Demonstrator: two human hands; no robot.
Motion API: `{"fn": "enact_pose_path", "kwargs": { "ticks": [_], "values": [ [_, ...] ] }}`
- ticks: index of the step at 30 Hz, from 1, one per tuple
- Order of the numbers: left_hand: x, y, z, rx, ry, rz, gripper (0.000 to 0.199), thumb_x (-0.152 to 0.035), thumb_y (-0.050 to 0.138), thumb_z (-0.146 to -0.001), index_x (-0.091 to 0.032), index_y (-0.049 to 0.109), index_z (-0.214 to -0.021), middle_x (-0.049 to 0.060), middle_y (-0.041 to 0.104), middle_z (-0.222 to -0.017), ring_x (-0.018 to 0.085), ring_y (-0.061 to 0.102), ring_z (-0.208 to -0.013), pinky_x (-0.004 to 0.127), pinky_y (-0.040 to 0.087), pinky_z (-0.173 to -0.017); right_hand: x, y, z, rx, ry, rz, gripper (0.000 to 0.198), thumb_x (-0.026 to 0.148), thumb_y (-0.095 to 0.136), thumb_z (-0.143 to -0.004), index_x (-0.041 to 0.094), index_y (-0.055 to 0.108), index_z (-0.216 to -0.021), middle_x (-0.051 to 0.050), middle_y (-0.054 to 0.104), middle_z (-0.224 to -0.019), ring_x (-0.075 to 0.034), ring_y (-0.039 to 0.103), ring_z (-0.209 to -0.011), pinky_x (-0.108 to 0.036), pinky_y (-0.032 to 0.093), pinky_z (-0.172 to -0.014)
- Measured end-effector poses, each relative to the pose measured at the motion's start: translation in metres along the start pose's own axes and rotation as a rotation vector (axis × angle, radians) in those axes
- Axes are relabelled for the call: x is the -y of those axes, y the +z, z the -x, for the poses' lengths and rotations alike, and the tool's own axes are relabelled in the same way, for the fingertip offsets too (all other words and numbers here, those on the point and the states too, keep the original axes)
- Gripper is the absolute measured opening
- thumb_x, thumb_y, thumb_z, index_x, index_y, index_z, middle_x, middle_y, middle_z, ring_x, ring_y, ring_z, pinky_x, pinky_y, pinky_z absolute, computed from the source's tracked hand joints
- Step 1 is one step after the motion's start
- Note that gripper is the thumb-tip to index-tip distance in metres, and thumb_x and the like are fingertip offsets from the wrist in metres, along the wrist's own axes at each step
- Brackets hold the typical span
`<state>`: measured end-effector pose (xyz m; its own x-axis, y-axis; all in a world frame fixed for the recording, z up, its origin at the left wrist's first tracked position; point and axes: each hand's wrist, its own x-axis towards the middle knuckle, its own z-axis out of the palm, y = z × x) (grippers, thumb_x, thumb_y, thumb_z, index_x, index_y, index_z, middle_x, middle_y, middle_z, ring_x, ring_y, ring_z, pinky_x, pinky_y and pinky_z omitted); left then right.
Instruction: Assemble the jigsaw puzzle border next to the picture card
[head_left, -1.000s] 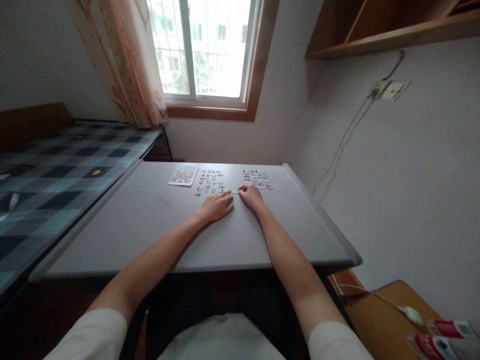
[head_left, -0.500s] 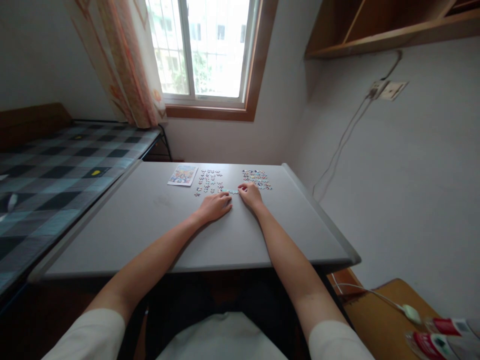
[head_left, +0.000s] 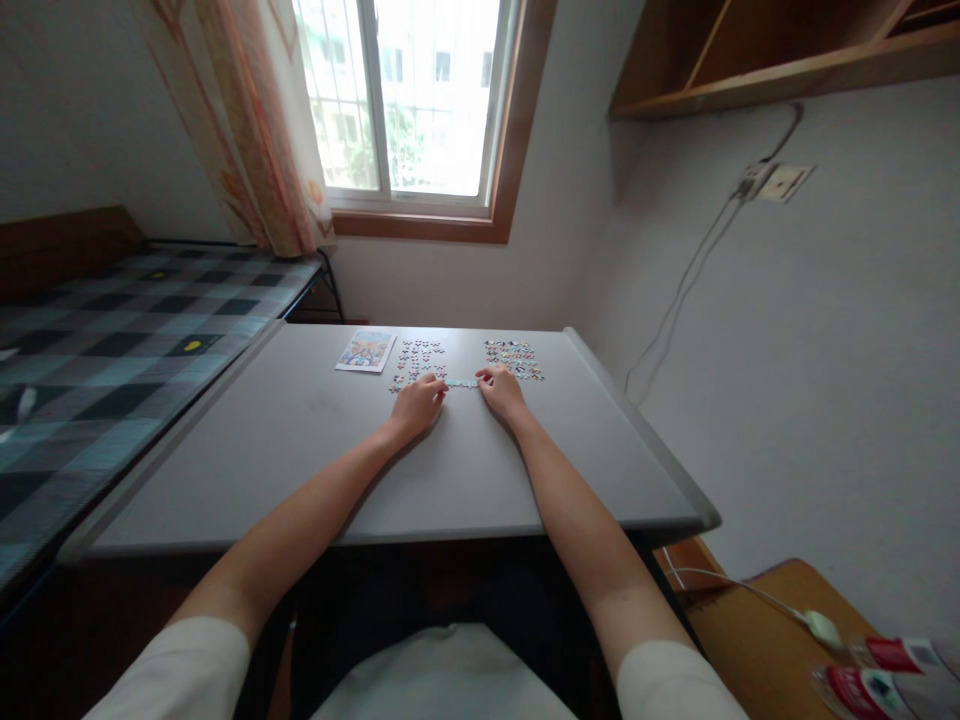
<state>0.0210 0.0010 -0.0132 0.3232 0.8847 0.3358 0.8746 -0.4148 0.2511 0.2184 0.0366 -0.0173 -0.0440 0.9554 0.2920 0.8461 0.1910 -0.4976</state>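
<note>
A short strip of joined light-blue jigsaw puzzle pieces point(head_left: 461, 384) lies flat on the table between my hands. My left hand point(head_left: 420, 405) is at the strip's left end, thumb and fingers pinched together at a puzzle piece. At the right end my right hand point(head_left: 501, 390) is also pinched, its fingertips on the end piece. Rows of loose puzzle pieces point(head_left: 422, 355) spread beyond my left hand, partly covered by it. Another block of loose pieces point(head_left: 511, 353) lies just past my right hand.
A printed picture card point(head_left: 365, 352) rests on the grey table point(head_left: 480, 470), left of the pieces. A bed point(head_left: 150, 330) adjoins on the left, and a wall with a socket point(head_left: 776, 182) rises on the right. Bottles point(head_left: 874, 690) stand low at right.
My left hand has shifted left and drawn its fingers together, uncovering more of the joined strip. The right hand stays in nearly the same place at the right end.
</note>
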Motion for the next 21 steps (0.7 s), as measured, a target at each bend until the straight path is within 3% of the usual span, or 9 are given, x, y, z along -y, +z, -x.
{"fn": "enact_pose_path", "kwargs": {
  "ticks": [3, 7, 12, 21],
  "values": [
    [0.0018, -0.0021, -0.0013, 0.032, -0.078, -0.036, 0.03, -0.035, 0.043, -0.091, -0.023, 0.069, -0.095, 0.006, 0.069, -0.09, 0.019, 0.064, -0.081, 0.028, 0.046, -0.071, -0.0007, 0.0008, -0.0001, 0.017, -0.011, 0.009, 0.021, 0.016, 0.055, -0.08, 0.021, 0.072, -0.09, -0.005, 0.064, -0.09, -0.015, 0.059, -0.086, -0.026, 0.043, -0.086],
    [-0.0004, -0.0035, -0.001, 0.078, -0.164, -0.085, 0.037, -0.037, 0.033, -0.094, -0.026, 0.064, -0.112, 0.007, 0.07, -0.09, 0.021, 0.065, -0.084, 0.031, 0.046, -0.074, -0.0021, 0.0018, -0.0007, 0.041, -0.005, 0.019, 0.021, 0.016, 0.055, -0.08, 0.021, 0.073, -0.09, -0.005, 0.065, -0.092, -0.015, 0.059, -0.087, -0.025, 0.043, -0.087],
    [-0.003, -0.0039, 0.0017, 0.08, -0.06, -0.064, 0.036, -0.024, 0.039, -0.089, -0.028, 0.06, -0.119, 0.004, 0.062, -0.115, 0.018, 0.064, -0.089, 0.028, 0.047, -0.077, -0.0024, 0.001, -0.0008, 0.039, 0.008, 0.016, 0.023, 0.014, 0.054, -0.08, 0.021, 0.073, -0.091, -0.005, 0.065, -0.095, -0.015, 0.058, -0.088, -0.025, 0.043, -0.088],
    [-0.0033, -0.0011, 0.0054, 0.106, 0.091, -0.07, 0.04, -0.043, 0.042, -0.089, -0.029, 0.056, -0.124, 0.002, 0.048, -0.138, 0.022, 0.063, -0.098, 0.032, 0.048, -0.081, 0.0029, -0.0038, 0.0024, 0.045, 0.008, 0.039, 0.023, 0.015, 0.054, -0.079, 0.02, 0.074, -0.089, -0.007, 0.066, -0.099, -0.016, 0.059, -0.091, -0.024, 0.043, -0.088]
  ]
}}
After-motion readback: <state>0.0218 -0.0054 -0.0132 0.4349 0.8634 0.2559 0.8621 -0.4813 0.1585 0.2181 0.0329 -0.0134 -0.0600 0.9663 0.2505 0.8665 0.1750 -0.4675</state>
